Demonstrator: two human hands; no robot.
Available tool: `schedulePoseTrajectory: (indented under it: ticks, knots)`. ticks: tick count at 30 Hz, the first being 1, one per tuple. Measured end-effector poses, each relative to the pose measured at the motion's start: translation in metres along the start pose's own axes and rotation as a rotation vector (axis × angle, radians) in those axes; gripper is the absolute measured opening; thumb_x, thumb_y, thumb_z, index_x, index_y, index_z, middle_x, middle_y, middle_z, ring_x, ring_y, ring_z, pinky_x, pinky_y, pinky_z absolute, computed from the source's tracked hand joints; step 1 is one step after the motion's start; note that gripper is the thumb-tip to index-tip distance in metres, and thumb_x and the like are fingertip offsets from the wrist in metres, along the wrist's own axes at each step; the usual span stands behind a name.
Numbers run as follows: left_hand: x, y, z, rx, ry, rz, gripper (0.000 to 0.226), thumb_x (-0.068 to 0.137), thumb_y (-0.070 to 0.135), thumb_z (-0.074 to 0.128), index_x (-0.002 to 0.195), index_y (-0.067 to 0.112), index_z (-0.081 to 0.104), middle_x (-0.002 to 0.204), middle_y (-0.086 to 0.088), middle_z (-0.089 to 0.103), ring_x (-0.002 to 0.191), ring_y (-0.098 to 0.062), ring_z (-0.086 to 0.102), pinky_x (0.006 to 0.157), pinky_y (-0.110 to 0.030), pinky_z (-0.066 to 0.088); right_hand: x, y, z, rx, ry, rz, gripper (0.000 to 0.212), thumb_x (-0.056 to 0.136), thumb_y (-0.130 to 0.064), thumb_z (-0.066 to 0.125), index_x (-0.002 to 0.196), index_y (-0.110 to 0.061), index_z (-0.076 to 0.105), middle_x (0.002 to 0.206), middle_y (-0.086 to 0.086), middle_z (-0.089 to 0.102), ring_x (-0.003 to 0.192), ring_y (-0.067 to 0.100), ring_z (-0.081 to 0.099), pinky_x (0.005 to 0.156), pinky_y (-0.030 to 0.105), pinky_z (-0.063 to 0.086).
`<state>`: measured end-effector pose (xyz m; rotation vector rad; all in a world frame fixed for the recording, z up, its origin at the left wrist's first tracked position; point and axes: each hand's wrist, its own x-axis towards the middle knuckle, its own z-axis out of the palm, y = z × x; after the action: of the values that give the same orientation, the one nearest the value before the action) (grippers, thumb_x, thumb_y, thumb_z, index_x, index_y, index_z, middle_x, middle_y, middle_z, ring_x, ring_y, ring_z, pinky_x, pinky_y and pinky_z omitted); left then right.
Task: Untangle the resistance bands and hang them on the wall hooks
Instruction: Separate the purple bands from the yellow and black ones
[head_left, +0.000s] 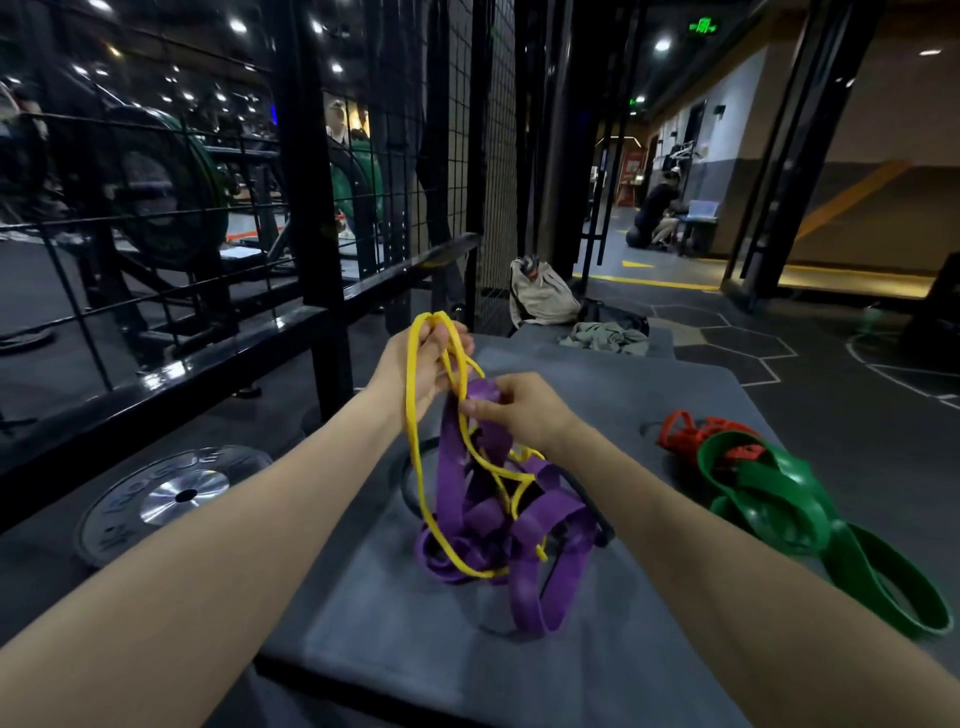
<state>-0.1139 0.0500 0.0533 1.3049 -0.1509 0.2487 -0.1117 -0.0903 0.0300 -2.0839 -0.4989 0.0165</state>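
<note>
Centrally, left hand (423, 364) is lifting thin yellow rubber band (415, 441), fingers curled around its loops | right hand (519, 410) is pinching wide purple rubber band (524, 525) | tangle is resting on grey padded platform (395, 634)

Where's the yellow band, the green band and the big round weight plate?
yellow band (414, 457), head view, on the long strand hanging from the left hand.
green band (769, 499), head view, on its folded middle.
weight plate (122, 506), head view, on its dark face.
</note>
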Motion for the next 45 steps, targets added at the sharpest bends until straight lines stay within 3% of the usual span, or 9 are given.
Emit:
schedulePoseTrajectory:
  ticks: [4, 10, 19, 27, 31, 34, 37, 41, 45]
  knots:
    - [-0.001, -0.006, -0.025, 0.298, -0.043, 0.097, 0.027, 0.099, 0.005, 0.035, 0.078, 0.010, 0.051, 0.071, -0.006, 0.050, 0.058, -0.015, 0.052, 0.044, -0.010, 0.044, 0.004, -0.003, -0.014, 0.056, 0.166, -0.007, 0.024, 0.089, -0.019, 0.061, 0.069, -0.010, 0.054, 0.057, 0.001, 0.049, 0.046, 0.008, 0.045, 0.049, 0.021, 0.037]
    - [-0.003, -0.019, -0.053, 1.023, -0.281, 0.280, 0.019, 0.097, 0.007, 0.040, 0.080, 0.014, 0.048, 0.074, 0.003, 0.053, 0.068, -0.004, 0.050, 0.064, -0.010, 0.037, 0.010, -0.015, -0.046, 0.181, 0.320, -0.046, 0.026, 0.095, -0.020, 0.052, 0.070, -0.015, 0.050, 0.059, 0.000, 0.045, 0.041, 0.003, 0.044, 0.044, 0.018, 0.038]
    - [0.002, -0.031, -0.070, 1.356, -0.424, 0.173, 0.029, 0.089, 0.000, 0.045, 0.114, 0.007, 0.058, 0.105, 0.003, 0.047, 0.099, -0.018, 0.050, 0.087, -0.026, 0.038, 0.009, -0.007, -0.059, 0.156, 0.411, -0.064, 0.017, 0.094, -0.022, 0.053, 0.081, -0.012, 0.049, 0.065, -0.001, 0.042, 0.056, 0.011, 0.038, 0.052, 0.025, 0.033]
    - [-0.002, -0.042, -0.014, 0.716, -0.233, -0.011, 0.060, 0.080, 0.012, 0.070, 0.131, 0.005, 0.040, 0.118, -0.004, 0.050, 0.110, -0.015, 0.050, 0.099, -0.030, 0.042, -0.002, -0.011, -0.050, 0.205, 0.111, -0.046, 0.026, 0.084, 0.002, 0.057, 0.068, -0.016, 0.049, 0.063, 0.000, 0.042, 0.057, 0.012, 0.039, 0.056, 0.024, 0.032]
    - [-0.009, -0.057, 0.010, 0.694, -0.257, 0.072, 0.032, 0.085, -0.001, 0.060, 0.116, -0.001, 0.050, 0.099, -0.003, 0.053, 0.094, -0.018, 0.052, 0.079, -0.016, 0.042, -0.004, -0.015, -0.065, 0.190, 0.194, -0.094, 0.020, 0.081, 0.006, 0.055, 0.072, -0.012, 0.054, 0.062, 0.000, 0.040, 0.056, 0.013, 0.036, 0.057, 0.027, 0.029]
    - [-0.003, -0.056, 0.005, 0.761, -0.173, 0.101, 0.017, 0.088, 0.004, 0.057, 0.098, 0.015, 0.047, 0.080, 0.001, 0.050, 0.071, -0.013, 0.047, 0.059, -0.014, 0.037, -0.010, -0.002, -0.080, 0.066, 0.256, -0.075, 0.009, 0.080, 0.005, 0.056, 0.086, -0.002, 0.060, 0.064, 0.003, 0.042, 0.057, 0.013, 0.036, 0.055, 0.028, 0.028]
    - [0.010, -0.037, -0.006, 0.482, -0.004, 0.008, 0.016, 0.093, 0.012, 0.051, 0.081, 0.022, 0.050, 0.071, -0.004, 0.049, 0.066, -0.016, 0.048, 0.065, -0.029, 0.043, -0.017, 0.019, -0.080, -0.260, 0.279, -0.026, 0.009, 0.076, 0.002, 0.061, 0.084, -0.003, 0.059, 0.073, 0.010, 0.051, 0.066, 0.020, 0.047, 0.059, 0.029, 0.033]
    - [0.018, 0.012, -0.009, 0.202, 0.189, 0.027, 0.024, 0.097, 0.012, 0.041, 0.075, 0.017, 0.049, 0.069, -0.005, 0.051, 0.054, -0.012, 0.050, 0.047, -0.023, 0.048, -0.021, 0.055, -0.052, -0.647, 0.176, 0.087, 0.013, 0.079, -0.009, 0.058, 0.087, 0.000, 0.064, 0.096, 0.023, 0.059, 0.098, 0.034, 0.056, 0.079, 0.033, 0.042]
    - [0.024, 0.036, -0.018, 0.164, 0.261, 0.065, 0.026, 0.097, 0.015, 0.044, 0.071, 0.016, 0.050, 0.062, -0.003, 0.049, 0.053, -0.016, 0.051, 0.062, -0.035, 0.049, -0.025, 0.049, -0.037, -0.632, 0.039, 0.200, 0.022, 0.087, -0.019, 0.057, 0.096, 0.001, 0.064, 0.108, 0.025, 0.063, 0.105, 0.036, 0.058, 0.081, 0.034, 0.043]
